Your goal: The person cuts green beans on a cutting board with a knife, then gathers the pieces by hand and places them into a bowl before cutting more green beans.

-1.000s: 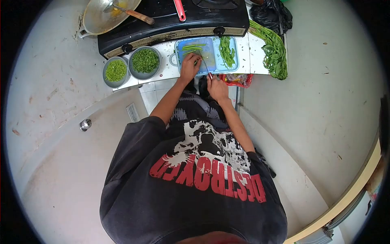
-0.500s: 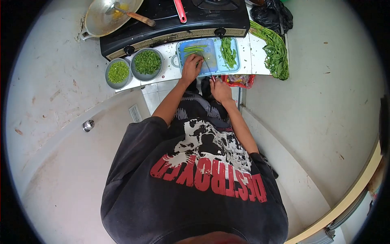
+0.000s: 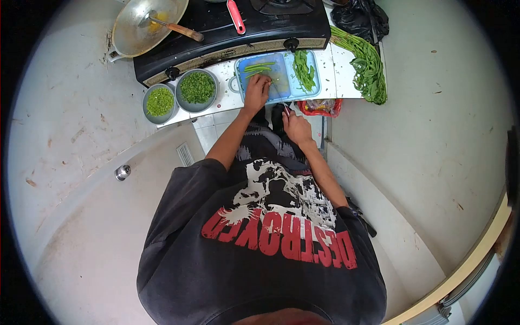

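Note:
My left hand is closed over the blue cutting board, its fingertips pinched around a green stem that they mostly hide. More cut green stems lie just beyond those fingers. In my right hand is a knife, gripped by its handle near the counter's front edge. Its thin blade slants up and left over the board, with the tip close to my left fingertips. Loose green leaves rest in the right section of the light blue tray around the board.
Two grey bowls hold chopped greens: pale pieces and darker ones. Behind is a black stove with a wok and a red handle. A leafy bunch and black plastic bag are right.
The knife and my right hand have drawn slightly back toward me. My left hand stays pinched at nearly the same spot. The whole view has shifted a little.

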{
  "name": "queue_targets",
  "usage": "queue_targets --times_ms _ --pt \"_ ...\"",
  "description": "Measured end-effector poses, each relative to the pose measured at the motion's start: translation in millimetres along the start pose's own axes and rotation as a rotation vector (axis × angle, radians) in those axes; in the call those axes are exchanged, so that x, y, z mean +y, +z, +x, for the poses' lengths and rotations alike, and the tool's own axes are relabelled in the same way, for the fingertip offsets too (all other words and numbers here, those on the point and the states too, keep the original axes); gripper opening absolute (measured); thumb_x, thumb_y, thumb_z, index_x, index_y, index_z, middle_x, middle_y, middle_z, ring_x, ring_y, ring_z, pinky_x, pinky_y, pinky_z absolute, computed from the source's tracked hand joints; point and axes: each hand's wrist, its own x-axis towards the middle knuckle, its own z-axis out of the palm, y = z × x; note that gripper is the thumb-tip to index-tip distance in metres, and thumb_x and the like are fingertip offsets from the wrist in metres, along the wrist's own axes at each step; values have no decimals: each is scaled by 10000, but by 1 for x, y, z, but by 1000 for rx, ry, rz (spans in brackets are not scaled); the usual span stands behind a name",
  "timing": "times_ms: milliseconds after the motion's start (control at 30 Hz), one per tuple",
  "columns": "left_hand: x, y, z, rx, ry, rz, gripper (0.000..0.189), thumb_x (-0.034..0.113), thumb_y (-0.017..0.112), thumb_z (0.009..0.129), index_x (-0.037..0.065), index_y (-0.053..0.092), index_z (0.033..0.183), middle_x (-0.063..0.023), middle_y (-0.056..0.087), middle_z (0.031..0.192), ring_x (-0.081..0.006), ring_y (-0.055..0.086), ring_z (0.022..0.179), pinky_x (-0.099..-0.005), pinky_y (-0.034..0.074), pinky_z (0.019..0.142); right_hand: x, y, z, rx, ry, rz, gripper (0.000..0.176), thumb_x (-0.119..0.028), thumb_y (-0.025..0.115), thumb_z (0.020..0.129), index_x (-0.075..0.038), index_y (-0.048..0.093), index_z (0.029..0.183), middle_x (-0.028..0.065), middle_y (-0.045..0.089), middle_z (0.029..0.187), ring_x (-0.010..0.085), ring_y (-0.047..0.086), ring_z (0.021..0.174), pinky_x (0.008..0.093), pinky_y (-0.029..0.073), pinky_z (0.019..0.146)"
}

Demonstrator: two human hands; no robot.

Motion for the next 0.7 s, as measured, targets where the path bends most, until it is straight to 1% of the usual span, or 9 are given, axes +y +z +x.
queue_targets --times_ms 167,267,367,467,567,700 --pt "2 -4 2 -37 7 17 95 19 674 902 12 685 996 -146 618 955 -332 624 896 -418 504 822 -3 2 10 10 -12 -2 453 -407 485 1044 18 636 1004 298 706 816 491 707 786 577 572 738" --pt "-2 -2 3 -52 7 7 99 25 677 906 8 688 1002 -143 621 960 -327 631 876 -416 508 806 -8 10 21 79 -38 14 464 -404 480 1053 30 626 975 301 682 747 500 689 728 595 553 698" --pt "-3 -4 3 -72 10 24 111 27 681 909 7 696 1018 -142 623 967 -316 645 873 -410 516 804 -11 12 23 84 -16 25 467 -406 477 1054 31 630 990 307 681 750 502 688 733 596 553 705" --pt "-1 -4 2 -83 -41 7 122 25 685 912 8 700 1031 -151 618 978 -309 652 886 -405 521 814 -7 8 17 47 17 63 470 -428 471 1048 16 626 1041 299 703 806 498 701 782 597 558 749" --pt "0 -4 1 -74 -53 -2 128 22 685 914 7 702 1040 -161 609 994 -311 656 895 -406 526 827 5 12 10 31 32 68 471 -427 473 1048 19 624 1035 301 697 791 503 696 770 599 555 729" --pt "1 -4 2 -68 -22 -1 123 16 682 912 -1 696 1033 -162 604 1001 -314 656 895 -404 531 827 5 9 4 47 22 112 467 -420 472 1051 21 622 1028 300 693 777 505 693 763 606 551 716"
